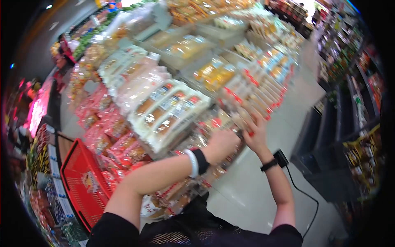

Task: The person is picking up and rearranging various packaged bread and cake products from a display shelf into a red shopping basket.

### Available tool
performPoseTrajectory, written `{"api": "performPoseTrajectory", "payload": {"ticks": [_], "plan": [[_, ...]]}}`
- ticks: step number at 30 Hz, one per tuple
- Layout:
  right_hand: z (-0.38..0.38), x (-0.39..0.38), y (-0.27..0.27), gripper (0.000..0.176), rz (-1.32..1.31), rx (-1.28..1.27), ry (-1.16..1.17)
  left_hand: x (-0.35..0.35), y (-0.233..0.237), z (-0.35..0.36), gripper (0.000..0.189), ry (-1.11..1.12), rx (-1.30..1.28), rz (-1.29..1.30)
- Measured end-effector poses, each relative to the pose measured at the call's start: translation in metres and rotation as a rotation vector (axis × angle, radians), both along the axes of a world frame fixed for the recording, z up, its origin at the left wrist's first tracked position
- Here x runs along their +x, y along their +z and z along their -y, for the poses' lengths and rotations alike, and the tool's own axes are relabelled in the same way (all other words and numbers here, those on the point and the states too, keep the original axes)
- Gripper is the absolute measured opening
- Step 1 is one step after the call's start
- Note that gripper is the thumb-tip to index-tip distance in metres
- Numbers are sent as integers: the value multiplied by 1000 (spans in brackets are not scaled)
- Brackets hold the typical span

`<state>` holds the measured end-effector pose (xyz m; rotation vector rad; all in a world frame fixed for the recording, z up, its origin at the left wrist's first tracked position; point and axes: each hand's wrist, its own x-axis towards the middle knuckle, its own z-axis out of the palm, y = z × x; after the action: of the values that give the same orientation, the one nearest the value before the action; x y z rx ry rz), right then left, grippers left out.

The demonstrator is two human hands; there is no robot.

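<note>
In the head view, my left hand (pixel 224 145) is closed over the clear-wrapped packages at the near right edge of the display. What its fingers hold is hidden. Beside it, my right hand (pixel 256 132) has its fingers bent over a clear-wrapped package (pixel 239 120) with red print. Blur hides how firmly it is gripped. Rows of similar long packs (pixel 263 96) with red ends lie just beyond my fingers. White trays of long wrapped rolls (pixel 168 119) are to the left of my hands.
A red shopping basket (pixel 80 181) stands at the lower left, beside red-wrapped packs (pixel 117 142). Grey bins hold yellow packages (pixel 214 76). Dark shelves (pixel 325 136) line the right side across the tiled floor (pixel 242 189). A black cable (pixel 306 193) hangs from a device at my right wrist.
</note>
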<state>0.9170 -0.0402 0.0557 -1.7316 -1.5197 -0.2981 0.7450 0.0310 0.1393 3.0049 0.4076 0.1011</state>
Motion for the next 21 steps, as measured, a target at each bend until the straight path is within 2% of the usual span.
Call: {"api": "performPoseTrajectory", "payload": {"ticks": [4, 7, 9, 13, 15, 19, 21], "plan": [[-2, -2, 10, 34, -46, 6, 12, 4, -6, -2, 10, -49, -22, 46], [5, -14, 26, 45, 9, -81, -33, 1, -4, -3, 10, 35, -38, 21], [7, -19, 31, 58, 40, -148, -192, -4, -10, -5, 12, 42, -43, 144], [15, -14, 19, 64, 19, -79, -236, -25, -12, -4, 17, 7, -61, 243], [19, -15, 17, 63, 72, -88, -308, -46, 4, 0, 18, 25, -147, 256], [24, -16, 13, 65, 26, -86, -256, -128, 50, 7, 27, 92, -338, 331], [27, -20, 10, 71, 77, -81, -257, -176, 63, 4, 29, 256, -406, 343]]}}
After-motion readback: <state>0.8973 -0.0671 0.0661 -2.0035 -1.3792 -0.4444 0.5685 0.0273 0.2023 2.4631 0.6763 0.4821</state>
